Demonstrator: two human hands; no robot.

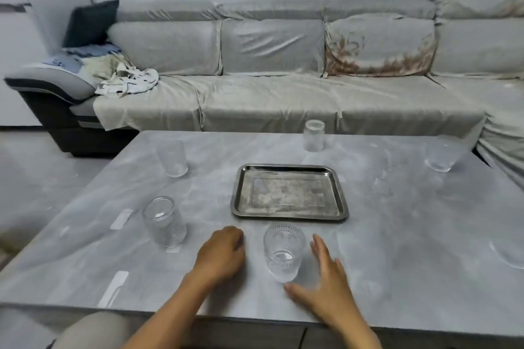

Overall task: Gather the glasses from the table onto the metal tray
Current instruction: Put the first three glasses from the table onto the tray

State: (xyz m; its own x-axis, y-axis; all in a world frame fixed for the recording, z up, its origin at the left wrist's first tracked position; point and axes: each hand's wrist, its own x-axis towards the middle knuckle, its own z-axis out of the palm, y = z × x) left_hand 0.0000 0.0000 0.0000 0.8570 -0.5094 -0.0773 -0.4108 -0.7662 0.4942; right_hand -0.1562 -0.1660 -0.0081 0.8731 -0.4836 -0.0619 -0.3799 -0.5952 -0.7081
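My right hand (326,280) lay spread wide on the table (411,235) in the lower middle of the frame, fingers splayed, thumb tip just beside the base of the nearest glass (284,252) and holding nothing. My left hand (221,255) rested curled into a loose fist to the left of that same glass, near it but apart, also holding nothing.

I counted five clear glasses standing on the table. The nearest, a ribbed tumbler, stood between my hands, just below the tray. A second glass (164,222) stood at lower left, a third (172,158) above it toward the far left edge, a fourth (314,135) at the far edge above the tray, and a fifth (441,157) toward the upper right. At the right border a curved clear shape (510,255) showed, too cut off for me to tell what it was.

There was one metal tray (289,193), rectangular with a raised rim, in the centre of the frame with no glass on it.

The table was a grey, marbled slab with two pale strips (114,287) near its left side. Behind it ran a long sofa (269,65) under a light grey cover, with a dark cushion (90,22) and crumpled cloths (127,82) at the upper left, against a pale wall.
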